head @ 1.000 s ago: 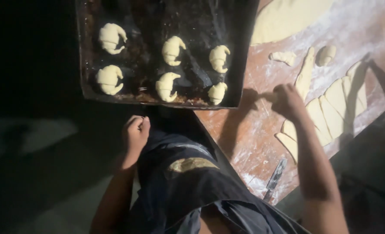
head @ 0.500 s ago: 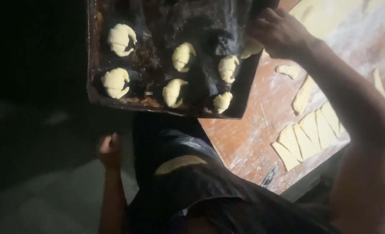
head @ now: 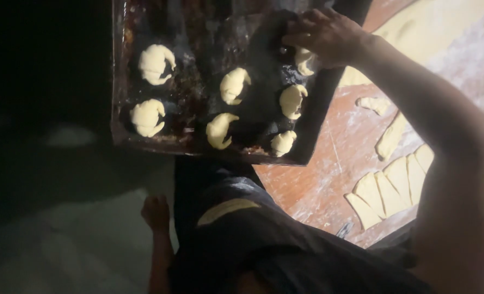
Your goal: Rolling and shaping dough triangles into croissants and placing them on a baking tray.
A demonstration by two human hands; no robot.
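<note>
My right hand point(head: 323, 35) reaches over the far right corner of a dark, greasy baking tray point(head: 198, 54). Its fingers curl over a pale dough crescent point(head: 306, 61) that touches the tray. Several more shaped dough crescents lie on the tray in two rows, such as one at the left point(head: 156, 63) and one in the middle point(head: 234, 85). My left hand point(head: 156, 211) hangs down at my side below the tray, fingers curled in, holding nothing.
A floured wooden table point(head: 329, 163) stands to the right of the tray. On it lie cut dough triangles point(head: 394, 185), a loose dough strip point(head: 390, 136) and a rolled-out dough sheet point(head: 432, 32). A small metal tool point(head: 344, 228) sits at the table's near edge. My dark apron point(head: 242, 228) fills the bottom.
My right hand left the dough triangles on the table and moved up and left over the tray, where one more crescent now shows. My left hand dropped down to my side.
</note>
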